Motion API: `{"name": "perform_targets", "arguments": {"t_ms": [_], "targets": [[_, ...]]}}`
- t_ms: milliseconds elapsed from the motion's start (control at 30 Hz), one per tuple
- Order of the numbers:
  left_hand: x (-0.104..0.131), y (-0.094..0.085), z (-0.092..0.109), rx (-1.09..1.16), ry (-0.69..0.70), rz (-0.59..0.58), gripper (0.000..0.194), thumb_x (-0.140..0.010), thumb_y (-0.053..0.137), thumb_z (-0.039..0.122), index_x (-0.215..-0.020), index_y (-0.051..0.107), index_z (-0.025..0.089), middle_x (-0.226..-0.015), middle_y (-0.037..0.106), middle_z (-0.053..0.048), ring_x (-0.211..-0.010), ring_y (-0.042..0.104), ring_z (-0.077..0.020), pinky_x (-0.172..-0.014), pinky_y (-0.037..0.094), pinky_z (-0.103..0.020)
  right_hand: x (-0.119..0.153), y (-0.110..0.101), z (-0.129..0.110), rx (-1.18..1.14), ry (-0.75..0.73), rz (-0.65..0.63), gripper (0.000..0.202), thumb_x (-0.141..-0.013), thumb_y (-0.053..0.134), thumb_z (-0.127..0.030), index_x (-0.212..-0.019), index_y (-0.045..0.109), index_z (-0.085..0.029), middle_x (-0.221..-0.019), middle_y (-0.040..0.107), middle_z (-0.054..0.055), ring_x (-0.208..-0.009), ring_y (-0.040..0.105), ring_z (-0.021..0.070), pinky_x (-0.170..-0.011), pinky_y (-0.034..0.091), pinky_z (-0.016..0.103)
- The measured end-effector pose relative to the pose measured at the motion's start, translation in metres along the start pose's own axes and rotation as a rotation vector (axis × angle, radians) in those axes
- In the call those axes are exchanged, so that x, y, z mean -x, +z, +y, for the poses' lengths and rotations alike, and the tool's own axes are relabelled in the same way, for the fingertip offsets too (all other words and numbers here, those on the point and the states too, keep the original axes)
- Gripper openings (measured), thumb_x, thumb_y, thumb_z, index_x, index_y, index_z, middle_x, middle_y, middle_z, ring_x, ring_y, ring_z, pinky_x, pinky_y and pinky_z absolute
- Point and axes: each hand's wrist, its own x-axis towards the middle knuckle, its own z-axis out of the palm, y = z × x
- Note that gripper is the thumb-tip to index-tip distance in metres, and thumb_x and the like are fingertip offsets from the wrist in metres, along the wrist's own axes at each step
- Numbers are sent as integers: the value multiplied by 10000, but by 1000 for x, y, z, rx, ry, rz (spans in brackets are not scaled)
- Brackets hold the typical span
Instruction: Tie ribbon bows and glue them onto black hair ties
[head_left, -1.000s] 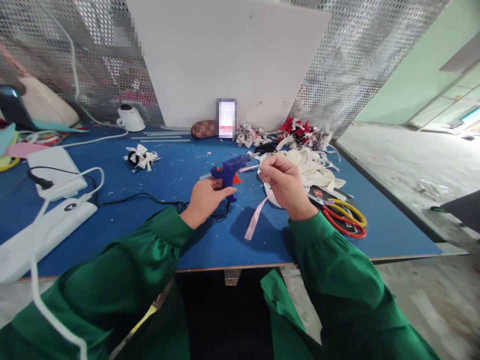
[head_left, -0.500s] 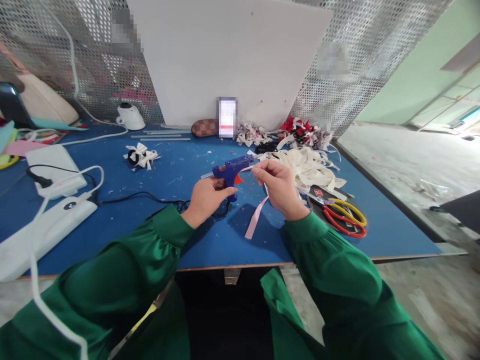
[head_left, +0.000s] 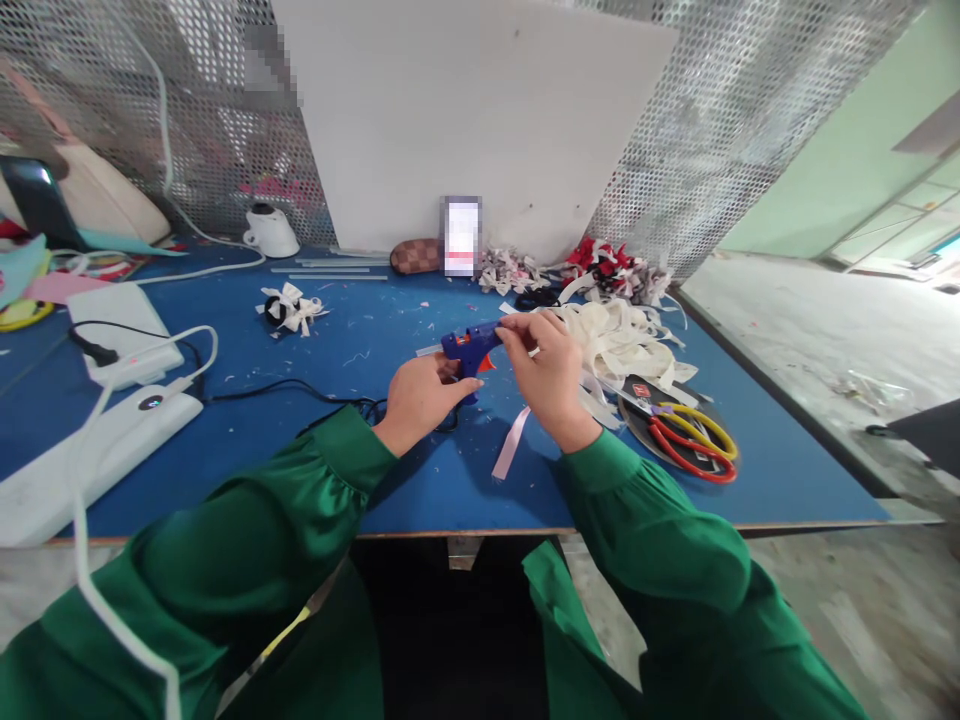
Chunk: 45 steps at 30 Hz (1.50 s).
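My left hand [head_left: 422, 398] is wrapped round the handle of a blue glue gun [head_left: 472, 347] with an orange trigger. A clear glue stick [head_left: 429, 351] pokes out of its back end. My right hand [head_left: 551, 372] is pinched at the gun's front end, its fingertips hiding the nozzle. A pale pink ribbon [head_left: 511, 447] hangs below the right hand, its lower end near the blue table top; its upper part is hidden by the hand.
Red and yellow scissors [head_left: 694, 438] lie on a dark round pad at the right. Behind them is a heap of cream ribbon [head_left: 622, 338]. A white power strip [head_left: 97, 455], cables and a white bow [head_left: 296, 309] are at the left. A phone [head_left: 461, 237] stands at the back.
My right hand has moved in against the front of the glue gun and now covers its nozzle. The ribbon stretch between fingers and gun is no longer visible. The view has shifted slightly.
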Motion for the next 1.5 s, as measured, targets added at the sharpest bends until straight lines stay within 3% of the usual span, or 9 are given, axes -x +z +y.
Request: {"name": "perform_targets", "arguments": {"t_ms": [200,433,767,900,967,1100,1167,1333,1500], "targets": [[-3,3,-4,203,-46,-62,344,-719,750,500,-759,714,161,-791,747,-41,-746,673,-198,-666,455,-284,2,-9,-9,-42,-130,-20,151,-956,541,-208,-824,613,-214,-803,619,15,-703,559,144,-650,455,308],[-23,-18,-9,425,-345,-118,334,-713,760,469,-785,728,145,-759,742,-88,-584,633,-160,-519,376,-263,2,-18,-4,-94,31,22,145,-932,563,-258,-799,608,-224,-797,611,25,-681,529,152,-650,446,325],[-54,-39,-49,-158,-292,-109,499,-730,689,629,-479,574,214,-470,583,-63,-449,548,-191,-478,309,-296,3,-5,13,-459,464,-185,135,-808,692,-315,-753,662,-196,-580,534,-41,-548,491,113,-554,402,275],[-41,-44,-25,-351,-92,190,395,-733,728,549,-561,643,204,-594,645,-93,-670,626,-236,-544,346,-286,1,-4,13,-659,579,-214,167,-747,747,-332,-729,681,-180,-595,552,-38,-576,493,103,-581,420,268],[-29,-42,-7,-136,11,190,346,-837,642,509,-710,711,195,-740,709,-94,-720,637,-210,-583,386,-274,2,-4,10,-717,598,-237,169,-730,764,-334,-729,694,-180,-625,582,-28,-611,508,105,-610,433,269],[-7,-24,19,683,-139,-372,576,-858,560,680,-981,738,145,-992,746,-146,-676,655,-167,-563,447,-266,7,2,4,-758,583,-261,161,-712,782,-341,-735,707,-200,-718,657,-9,-699,564,129,-672,469,286],[-1,-15,20,893,-237,-505,600,-835,595,698,-959,737,128,-996,743,-152,-667,644,-147,-555,449,-256,11,6,4,-727,531,-273,152,-720,786,-343,-734,714,-209,-739,665,-7,-726,583,142,-693,482,301],[1,-7,13,1051,-359,-403,349,-761,801,457,-828,726,123,-814,707,-61,-622,578,-83,-591,453,-225,21,10,5,-472,216,-300,90,-851,707,-308,-818,777,-263,-832,659,19,-849,610,174,-796,500,348],[-1,-10,12,1106,-424,-272,242,-698,843,308,-776,699,130,-705,649,-6,-568,527,-60,-572,437,-214,22,4,-2,-375,51,-375,278,-957,566,-252,-1191,714,-278,-1069,677,62,-1000,632,192,-908,511,381]]}}
